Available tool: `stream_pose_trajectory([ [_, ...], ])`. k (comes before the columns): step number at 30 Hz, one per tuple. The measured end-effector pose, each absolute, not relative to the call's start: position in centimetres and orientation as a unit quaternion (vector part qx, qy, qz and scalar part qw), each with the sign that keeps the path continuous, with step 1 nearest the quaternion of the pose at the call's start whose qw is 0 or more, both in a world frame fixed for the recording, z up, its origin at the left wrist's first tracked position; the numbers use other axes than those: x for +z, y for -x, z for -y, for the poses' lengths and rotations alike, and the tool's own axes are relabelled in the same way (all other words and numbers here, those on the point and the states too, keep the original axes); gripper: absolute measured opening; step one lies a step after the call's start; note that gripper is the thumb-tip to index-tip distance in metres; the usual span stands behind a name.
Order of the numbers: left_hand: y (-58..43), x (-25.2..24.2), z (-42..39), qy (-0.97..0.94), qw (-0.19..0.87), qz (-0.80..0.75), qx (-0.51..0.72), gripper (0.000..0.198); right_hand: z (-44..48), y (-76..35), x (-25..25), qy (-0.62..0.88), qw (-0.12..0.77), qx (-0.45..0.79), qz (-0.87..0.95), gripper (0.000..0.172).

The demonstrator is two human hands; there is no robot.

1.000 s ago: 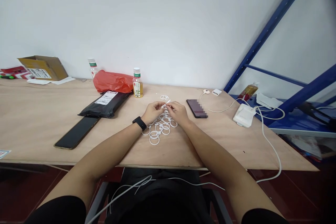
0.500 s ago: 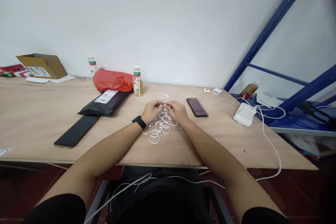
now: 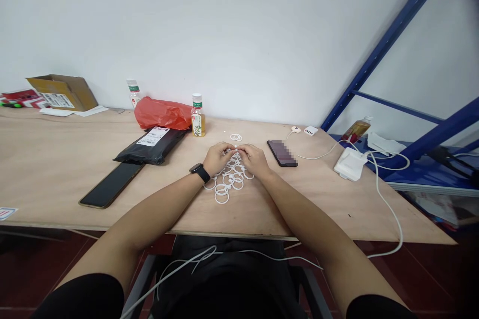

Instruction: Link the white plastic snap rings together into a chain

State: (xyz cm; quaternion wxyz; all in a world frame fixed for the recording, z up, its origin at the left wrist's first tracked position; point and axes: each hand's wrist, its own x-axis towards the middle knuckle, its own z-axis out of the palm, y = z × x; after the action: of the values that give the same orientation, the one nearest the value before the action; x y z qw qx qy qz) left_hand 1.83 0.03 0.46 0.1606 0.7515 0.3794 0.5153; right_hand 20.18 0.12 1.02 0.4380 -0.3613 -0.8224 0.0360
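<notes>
Above the far end of a pile of white plastic curtain rings (image 3: 222, 203), my two hands meet fingertip to fingertip. My left hand (image 3: 218, 158), with a black watch on its wrist, is closed in a pinch. Facing it, my right hand (image 3: 255, 159) pinches too. A small white bit of a ring shows between the fingertips; the rest of it is hidden by the fingers. The piled rings overlap one another and spread between my wrists toward me. Just beyond my fingers a few more white rings (image 3: 236, 137) lie on the wooden table (image 3: 239, 222).
Left are a black parcel (image 3: 149, 152), a phone (image 3: 112, 184), a red plastic bag (image 3: 162, 112), a drink bottle (image 3: 198, 117) and a cardboard box (image 3: 71, 92). To the right lie another phone (image 3: 282, 153), a white charger (image 3: 351, 163) with cables, and a blue metal frame (image 3: 389, 45).
The whole view has shifted slightly. My hands stay together over the rings, with only small finger movement at most.
</notes>
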Motion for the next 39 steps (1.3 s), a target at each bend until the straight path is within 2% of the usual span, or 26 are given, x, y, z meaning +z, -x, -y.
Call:
stream_pose_trajectory([
  [9, -2.1, 0.2, -0.2, -0.753, 0.125, -0.387, 0.517, 0.011, -0.1, -19.9, 0.8, 0.378, 0.438, 0.015, 0.816, 0.022],
  [14, -2.1, -0.1, -0.3, -0.751, 0.095, -0.386, 0.527, 0.031, -0.6, -20.6, 1.2, 0.404, 0.37, -0.072, 0.833, 0.023],
  [17, -2.0, -0.2, -0.3, -0.748, 0.104, -0.383, 0.531, 0.034, -0.9, -21.1, 1.4, 0.413, 0.327, -0.089, 0.845, 0.024],
  [21, -2.0, 0.0, -0.1, -0.747, 0.131, -0.399, 0.516, 0.025, -0.7, -21.0, 1.3, 0.414, 0.375, -0.052, 0.828, 0.026],
  [25, -2.0, 0.4, 0.3, -0.756, 0.099, -0.416, 0.495, 0.013, -0.1, -20.3, 1.3, 0.384, 0.436, -0.017, 0.814, 0.02],
  [33, -1.9, 0.6, 0.1, -0.758, 0.083, -0.413, 0.498, 0.013, 0.0, -20.1, 1.3, 0.348, 0.431, 0.005, 0.833, 0.024],
  [39, -2.0, 0.2, 0.0, -0.766, 0.085, -0.401, 0.494, 0.013, -0.3, -20.4, 1.1, 0.343, 0.433, 0.005, 0.833, 0.021],
])
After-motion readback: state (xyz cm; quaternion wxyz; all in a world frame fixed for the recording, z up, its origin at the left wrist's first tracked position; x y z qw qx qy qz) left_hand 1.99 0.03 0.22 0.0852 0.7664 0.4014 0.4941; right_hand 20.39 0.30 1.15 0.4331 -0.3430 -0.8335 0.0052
